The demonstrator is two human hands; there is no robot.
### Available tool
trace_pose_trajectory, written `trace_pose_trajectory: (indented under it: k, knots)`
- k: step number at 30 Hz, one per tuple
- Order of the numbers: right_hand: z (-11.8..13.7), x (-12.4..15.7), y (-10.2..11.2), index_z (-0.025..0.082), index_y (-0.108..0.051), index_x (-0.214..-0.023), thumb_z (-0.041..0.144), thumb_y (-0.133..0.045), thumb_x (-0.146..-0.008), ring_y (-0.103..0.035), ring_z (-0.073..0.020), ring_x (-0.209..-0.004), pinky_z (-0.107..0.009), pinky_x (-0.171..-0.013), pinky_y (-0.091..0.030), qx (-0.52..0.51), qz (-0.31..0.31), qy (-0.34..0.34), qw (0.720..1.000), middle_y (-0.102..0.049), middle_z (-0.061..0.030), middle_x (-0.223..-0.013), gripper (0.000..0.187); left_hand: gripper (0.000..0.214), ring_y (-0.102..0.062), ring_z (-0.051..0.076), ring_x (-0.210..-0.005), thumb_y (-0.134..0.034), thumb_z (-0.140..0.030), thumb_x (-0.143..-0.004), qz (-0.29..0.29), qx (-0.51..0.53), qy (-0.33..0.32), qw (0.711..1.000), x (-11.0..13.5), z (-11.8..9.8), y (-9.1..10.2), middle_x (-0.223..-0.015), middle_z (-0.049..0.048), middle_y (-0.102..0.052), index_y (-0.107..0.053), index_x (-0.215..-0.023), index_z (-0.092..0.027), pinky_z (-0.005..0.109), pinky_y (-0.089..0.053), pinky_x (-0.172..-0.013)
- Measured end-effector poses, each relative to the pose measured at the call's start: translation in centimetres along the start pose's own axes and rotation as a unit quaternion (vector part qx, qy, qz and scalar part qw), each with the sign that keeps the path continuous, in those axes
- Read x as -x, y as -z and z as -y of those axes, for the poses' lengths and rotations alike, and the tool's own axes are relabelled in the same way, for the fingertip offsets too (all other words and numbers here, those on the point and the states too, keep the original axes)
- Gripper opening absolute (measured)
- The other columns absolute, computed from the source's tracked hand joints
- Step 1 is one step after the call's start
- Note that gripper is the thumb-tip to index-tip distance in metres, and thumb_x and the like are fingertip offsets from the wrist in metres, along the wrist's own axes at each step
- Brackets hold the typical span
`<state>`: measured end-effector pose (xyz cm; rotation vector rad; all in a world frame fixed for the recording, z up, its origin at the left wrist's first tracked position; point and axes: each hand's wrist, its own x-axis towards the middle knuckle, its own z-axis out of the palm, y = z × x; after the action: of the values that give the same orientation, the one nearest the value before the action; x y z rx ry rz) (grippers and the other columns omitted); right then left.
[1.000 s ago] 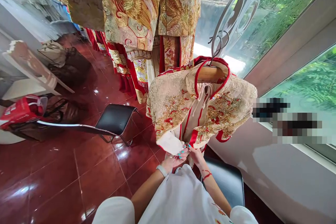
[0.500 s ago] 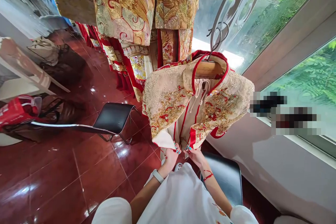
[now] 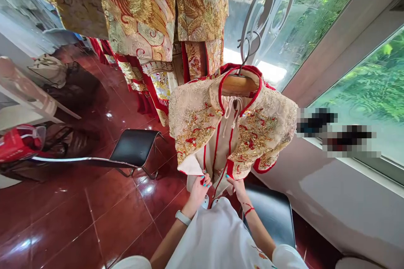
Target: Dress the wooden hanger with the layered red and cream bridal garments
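Observation:
A cream jacket (image 3: pixel 202 122) with gold and red embroidery and red trim hangs on a wooden hanger (image 3: pixel 239 85) from a white metal scroll grille (image 3: pixel 268 12). Its front is parted. My left hand (image 3: pixel 199 186) pinches the left front edge near the hem, fingers closed on the cloth. My right hand (image 3: pixel 237 185) grips the right front edge by the red trim. A watch is on my left wrist, a red cord on my right.
More gold and red embroidered garments (image 3: pixel 151 17) hang behind. A black stool (image 3: pixel 134 147) stands to the left on the glossy red tile floor, another black seat (image 3: pixel 274 218) under my right arm. A window and sill (image 3: pixel 362 164) run along the right. Bags (image 3: pixel 19 145) lie far left.
The view has swung slightly, so everything sits a little further left. My hands have moved apart along the jacket's front edges, and the front has opened wider.

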<state>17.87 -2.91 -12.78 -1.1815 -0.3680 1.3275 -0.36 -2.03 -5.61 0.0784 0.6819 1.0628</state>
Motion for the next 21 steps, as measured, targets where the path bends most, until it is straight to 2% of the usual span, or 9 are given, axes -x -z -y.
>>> trace_pose_trajectory:
  k: [3, 5, 7, 9, 11, 12, 15, 18, 21]
  knots:
    - [0.2, -0.4, -1.0, 0.025, -0.069, -0.082, 0.027, -0.089, -0.048, -0.065, -0.0217, -0.091, -0.038, -0.095, -0.048, -0.002, -0.057, 0.035, 0.998, -0.074, 0.0006, -0.083, 0.039, 0.02, -0.03, 0.007, -0.053, -0.061, -0.013, -0.07, -0.001, -0.029, 0.017, 0.999, -0.2, 0.2, 0.7, -0.065, -0.0069, -0.038, -0.048, -0.084, -0.019, 0.024, -0.029, -0.056]
    - [0.5, 0.0, -1.5, 0.026, -0.07, -0.085, 0.03, -0.088, -0.054, -0.064, -0.0233, -0.103, -0.04, -0.102, -0.045, -0.033, -0.02, 0.031, 0.999, -0.075, -0.0014, -0.094, 0.037, 0.02, -0.03, 0.007, -0.053, -0.062, -0.015, -0.07, -0.002, -0.053, 0.033, 0.998, -0.4, 0.5, 1.2, -0.064, -0.0072, -0.039, -0.045, -0.08, -0.02, 0.024, -0.029, -0.056]
    - [0.7, 0.7, -1.0, 0.028, -0.07, -0.085, 0.034, -0.085, -0.061, -0.065, -0.0242, -0.106, -0.044, -0.104, -0.045, -0.101, 0.057, -0.004, 0.993, -0.075, -0.0023, -0.097, 0.029, 0.024, -0.03, 0.007, -0.052, -0.064, -0.018, -0.072, -0.006, -0.077, 0.043, 0.996, -0.5, 0.9, 1.4, -0.063, -0.0073, -0.039, -0.04, -0.075, -0.02, 0.024, -0.029, -0.056]
    - [0.7, 1.4, 0.8, 0.029, -0.069, -0.08, 0.037, -0.082, -0.067, -0.068, -0.0223, -0.095, -0.047, -0.102, -0.048, -0.172, 0.111, -0.041, 0.978, -0.073, -0.0002, -0.084, 0.02, 0.029, -0.03, 0.006, -0.052, -0.066, -0.021, -0.072, -0.005, -0.097, 0.045, 0.994, -0.5, 1.3, 1.6, -0.062, -0.0075, -0.039, -0.037, -0.073, -0.021, 0.024, -0.029, -0.056]
    - [0.7, 1.5, 3.7, 0.029, -0.068, -0.074, 0.037, -0.082, -0.065, -0.068, -0.0204, -0.081, -0.047, -0.096, -0.052, -0.186, 0.112, -0.065, 0.974, -0.068, 0.0019, -0.07, 0.019, 0.03, -0.029, 0.006, -0.052, -0.067, -0.024, -0.071, 0.002, -0.116, 0.042, 0.992, -0.5, 1.7, 1.6, -0.061, -0.008, -0.038, -0.038, -0.073, -0.021, 0.024, -0.028, -0.055]
    - [0.8, 1.3, 5.2, 0.028, -0.068, -0.074, 0.035, -0.084, -0.063, -0.069, -0.0208, -0.079, -0.047, -0.094, -0.053, -0.169, 0.101, -0.076, 0.977, -0.068, 0.0012, -0.07, 0.021, 0.03, -0.028, 0.006, -0.052, -0.067, -0.024, -0.07, 0.007, -0.127, 0.041, 0.991, -0.4, 1.8, 1.6, -0.061, -0.0082, -0.038, -0.038, -0.073, -0.021, 0.023, -0.027, -0.055]
    - [1.4, -0.4, 7.9, 0.025, -0.072, -0.087, 0.03, -0.085, -0.061, -0.07, -0.0252, -0.097, -0.047, -0.094, -0.054, -0.103, 0.035, -0.065, 0.992, -0.075, -0.0058, -0.096, 0.03, 0.028, -0.025, 0.007, -0.052, -0.066, -0.027, -0.068, 0.021, -0.18, 0.048, 0.982, -0.1, 2.1, 1.7, -0.059, -0.0078, -0.036, -0.039, -0.07, -0.021, 0.024, -0.026, -0.055]
    - [2.6, -3.2, 6.9, 0.029, -0.072, -0.098, 0.027, -0.08, -0.065, -0.063, -0.0234, -0.118, -0.046, -0.102, -0.05, -0.107, -0.043, 0.031, 0.993, -0.073, -0.004, -0.119, 0.034, 0.03, -0.025, 0.007, -0.053, -0.064, -0.031, -0.069, 0.03, -0.229, 0.061, 0.971, 0.1, 2.4, 2.0, -0.06, -0.0067, -0.035, -0.037, -0.065, -0.021, 0.025, -0.027, -0.055]
    - [4.1, -5.7, 3.3, 0.028, -0.071, -0.099, 0.026, -0.073, -0.072, -0.058, -0.021, -0.128, -0.047, -0.11, -0.043, -0.14, -0.041, 0.087, 0.985, -0.071, -0.0031, -0.126, 0.027, 0.031, -0.025, 0.007, -0.053, -0.065, -0.033, -0.069, 0.03, -0.258, 0.071, 0.963, 0.1, 2.7, 2.3, -0.059, -0.0066, -0.034, -0.037, -0.062, -0.021, 0.026, -0.026, -0.054]
